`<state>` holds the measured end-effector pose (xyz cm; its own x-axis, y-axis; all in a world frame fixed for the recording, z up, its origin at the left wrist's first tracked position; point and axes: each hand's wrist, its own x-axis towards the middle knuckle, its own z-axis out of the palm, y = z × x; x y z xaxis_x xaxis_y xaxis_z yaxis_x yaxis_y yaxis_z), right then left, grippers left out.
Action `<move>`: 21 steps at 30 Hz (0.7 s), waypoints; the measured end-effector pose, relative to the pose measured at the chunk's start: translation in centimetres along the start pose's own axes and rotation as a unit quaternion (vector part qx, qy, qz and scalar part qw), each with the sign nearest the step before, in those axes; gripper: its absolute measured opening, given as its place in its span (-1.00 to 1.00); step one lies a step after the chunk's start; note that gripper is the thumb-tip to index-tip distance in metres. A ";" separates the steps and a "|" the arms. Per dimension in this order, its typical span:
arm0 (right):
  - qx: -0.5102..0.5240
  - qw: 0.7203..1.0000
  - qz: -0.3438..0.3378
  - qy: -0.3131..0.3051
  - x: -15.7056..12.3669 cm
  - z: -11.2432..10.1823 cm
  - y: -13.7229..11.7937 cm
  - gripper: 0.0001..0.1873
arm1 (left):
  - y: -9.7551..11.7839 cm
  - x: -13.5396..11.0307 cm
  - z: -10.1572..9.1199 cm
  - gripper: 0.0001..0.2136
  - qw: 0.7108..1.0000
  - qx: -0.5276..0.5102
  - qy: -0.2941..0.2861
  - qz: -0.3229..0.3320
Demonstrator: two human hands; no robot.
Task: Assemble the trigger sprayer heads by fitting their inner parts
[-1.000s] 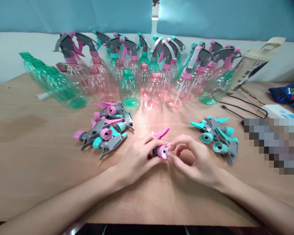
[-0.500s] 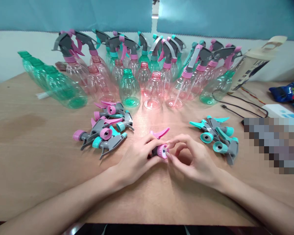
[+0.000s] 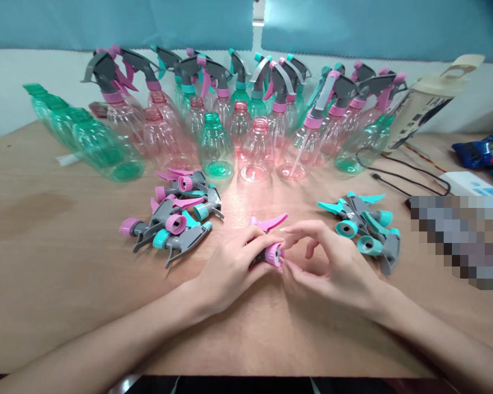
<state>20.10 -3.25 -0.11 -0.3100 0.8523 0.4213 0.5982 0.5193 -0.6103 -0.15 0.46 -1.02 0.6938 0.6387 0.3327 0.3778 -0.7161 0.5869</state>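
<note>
My left hand (image 3: 230, 268) is wrapped round a grey spray head with a pink trigger and pink screw cap (image 3: 273, 253), held just above the wooden table (image 3: 45, 257). My right hand (image 3: 332, 262) pinches at the open end of that pink cap with thumb and forefinger; whatever small part it holds there is too tiny to make out. A pile of pink and teal spray heads (image 3: 175, 216) lies to the left of my hands. A smaller pile of teal spray heads (image 3: 363, 230) lies to the right.
Several clear pink and green bottles (image 3: 254, 148) stand behind, some fitted with sprayers. Green bottles (image 3: 86, 137) lie in a row at the left. A black cable (image 3: 398, 172), a white box (image 3: 470, 183) and a blue packet (image 3: 479, 153) lie at the right.
The view has tilted slightly, so everything sits a little higher. My hands keep the same spray head; the right fingers have shifted a little at the cap.
</note>
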 end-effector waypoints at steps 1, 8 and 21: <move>0.000 1.000 -0.003 0.001 0.0 0.0 0.0 -0.56 | 0.0 0.0 0.0 -0.71 1.000 0.003 0.002 0.006; 0.012 1.000 -0.021 0.018 0.1 0.3 -0.3 -0.54 | 0.2 0.1 0.0 -0.73 1.000 0.007 0.006 0.008; -0.007 0.996 -0.070 0.045 -0.2 1.1 -0.1 -0.42 | 0.2 0.1 0.2 -0.76 1.000 0.012 0.008 0.000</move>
<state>19.32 -3.41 -0.88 -0.3245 0.7617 0.5609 0.5645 0.6317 -0.5313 0.06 0.31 -1.01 0.6836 0.6433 0.3447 0.3933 -0.7225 0.5685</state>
